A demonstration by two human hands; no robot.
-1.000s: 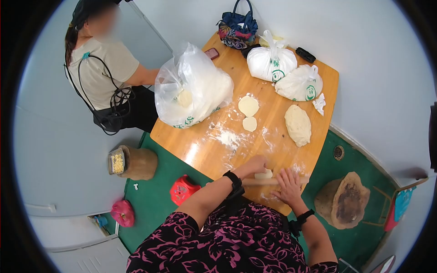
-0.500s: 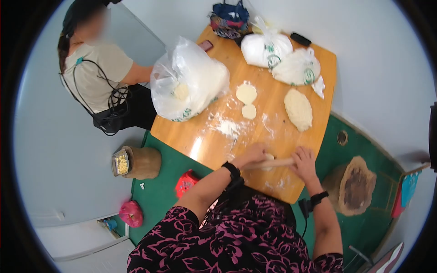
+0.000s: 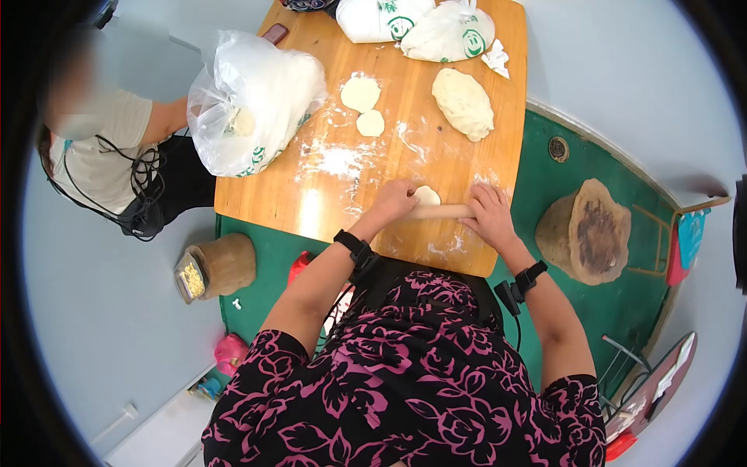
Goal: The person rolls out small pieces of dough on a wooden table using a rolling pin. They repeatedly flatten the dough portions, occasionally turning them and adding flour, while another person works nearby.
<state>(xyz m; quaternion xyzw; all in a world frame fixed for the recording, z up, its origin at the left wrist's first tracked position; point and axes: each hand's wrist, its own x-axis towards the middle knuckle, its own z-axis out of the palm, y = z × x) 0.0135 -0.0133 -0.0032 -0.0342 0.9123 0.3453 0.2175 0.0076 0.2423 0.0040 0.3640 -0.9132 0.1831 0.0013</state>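
Note:
A wooden rolling pin (image 3: pixel 443 211) lies across the near edge of a small round of dough (image 3: pixel 426 196) on the table. My right hand (image 3: pixel 490 212) rests over the pin's right end, fingers bent around it. At the dough's left edge, the curled fingers of my left hand (image 3: pixel 395 199) pinch it, and the pin's left end reaches beside that hand. Farther up lie two flat dough rounds, a larger one (image 3: pixel 360 94) and a smaller one (image 3: pixel 370 123), touching. A big oval lump of dough (image 3: pixel 464 104) sits to the right of them.
Loose flour (image 3: pixel 338 159) is scattered over the wooden table (image 3: pixel 272 198). A large clear plastic bag (image 3: pixel 268 109) stands at the left, beside another person (image 3: pixel 117 140). White bags (image 3: pixel 451 33) and a phone (image 3: pixel 275 33) lie at the back. A log stool (image 3: pixel 599 233) stands right.
My view has tilted and shifted, so the table appears higher and farther left. More of the small dough round shows above the rolling pin. Both hands remain at the pin and dough.

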